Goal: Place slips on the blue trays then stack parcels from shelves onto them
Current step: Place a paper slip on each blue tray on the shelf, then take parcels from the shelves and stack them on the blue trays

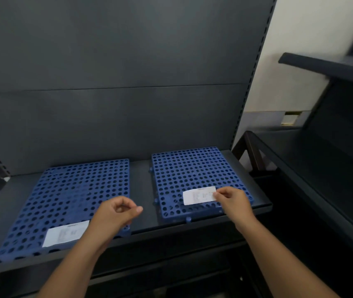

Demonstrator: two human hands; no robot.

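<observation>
Two perforated blue plastic trays lie side by side on the dark metal shelf (143,175). On the right tray (192,168), the right hand (233,201) pinches the near end of a white printed paper slip (199,195) between thumb and forefinger, apparently to set it flat at the front edge where it reads easily. The left hand (115,214) hovers loosely curled, holding nothing; a second white slip (66,233) lies just below its fingers on the left tray (70,190). No parcels are visible.

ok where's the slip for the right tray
In the head view the slip lies on the right blue tray, near its front edge, its right end pinched by the right hand.
</observation>
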